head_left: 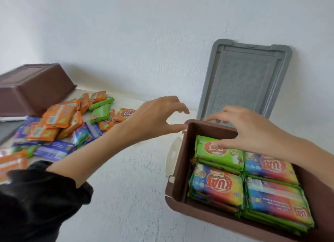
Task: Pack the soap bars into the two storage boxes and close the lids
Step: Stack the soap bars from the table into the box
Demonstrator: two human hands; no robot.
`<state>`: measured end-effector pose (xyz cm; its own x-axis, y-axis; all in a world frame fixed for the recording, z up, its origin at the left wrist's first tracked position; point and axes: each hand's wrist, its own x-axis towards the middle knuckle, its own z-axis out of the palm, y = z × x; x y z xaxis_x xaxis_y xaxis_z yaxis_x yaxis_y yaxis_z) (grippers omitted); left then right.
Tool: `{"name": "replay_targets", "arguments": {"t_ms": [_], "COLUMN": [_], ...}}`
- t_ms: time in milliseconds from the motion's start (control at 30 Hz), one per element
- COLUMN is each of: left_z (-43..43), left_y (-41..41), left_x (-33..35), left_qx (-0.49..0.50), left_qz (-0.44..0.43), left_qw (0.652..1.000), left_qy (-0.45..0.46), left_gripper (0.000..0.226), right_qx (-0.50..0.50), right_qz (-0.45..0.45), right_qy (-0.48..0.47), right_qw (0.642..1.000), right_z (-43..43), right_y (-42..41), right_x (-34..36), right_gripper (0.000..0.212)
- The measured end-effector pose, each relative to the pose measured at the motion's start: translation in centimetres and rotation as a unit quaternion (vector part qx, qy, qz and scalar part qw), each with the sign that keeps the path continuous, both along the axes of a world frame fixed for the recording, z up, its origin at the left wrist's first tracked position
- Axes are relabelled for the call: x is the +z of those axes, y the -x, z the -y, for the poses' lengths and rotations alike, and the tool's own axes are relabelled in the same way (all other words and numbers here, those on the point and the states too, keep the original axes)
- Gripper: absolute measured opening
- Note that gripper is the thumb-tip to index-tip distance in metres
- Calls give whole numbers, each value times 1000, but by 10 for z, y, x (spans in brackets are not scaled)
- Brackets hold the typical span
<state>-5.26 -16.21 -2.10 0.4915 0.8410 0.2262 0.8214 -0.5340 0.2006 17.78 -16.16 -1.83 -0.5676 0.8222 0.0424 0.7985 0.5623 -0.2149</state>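
A brown storage box (178, 171) stands at the right, filled with stacked soap bars in green and multicoloured wrappers. Its grey lid (244, 79) leans upright against the wall behind it. My right hand (253, 131) hovers over the box's far end with spread fingers, fingertips touching the green soap bar (216, 153) on top. My left hand (155, 118) hangs open just left of the box's far corner, holding nothing. A loose pile of soap bars (61, 126) in orange, green and blue wrappers lies on the table at the left.
A second brown box (34, 86) lies upside down at the far left, behind the pile. A white latch (173, 155) sticks out from the near box's left wall. White wall runs along the back of the white table (130, 187).
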Motion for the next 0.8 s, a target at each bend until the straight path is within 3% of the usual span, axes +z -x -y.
{"name": "replay_targets", "arguments": {"t_ms": [267,500,700,800], "left_z": [-32,-74,-118,-135], "left_y": [132,217,235,234], "left_x": [-16,-72,-115,-130], "left_qx": [192,385,435,460], "left_qz": [2,61,114,75], "left_qw": [979,902,865,853], "left_qy": [67,186,225,235], "left_gripper": [34,58,75,89], "right_qx": [72,85,87,91], "right_qz": [-40,-20,50,81], "right_qy": [3,46,69,79], "right_qw": [997,995,993,989], "right_z": [-66,-125,-164,-171], "right_y": [124,217,262,273], "right_x": [-16,-57,-97,-112], "right_gripper": [53,55,71,74]}}
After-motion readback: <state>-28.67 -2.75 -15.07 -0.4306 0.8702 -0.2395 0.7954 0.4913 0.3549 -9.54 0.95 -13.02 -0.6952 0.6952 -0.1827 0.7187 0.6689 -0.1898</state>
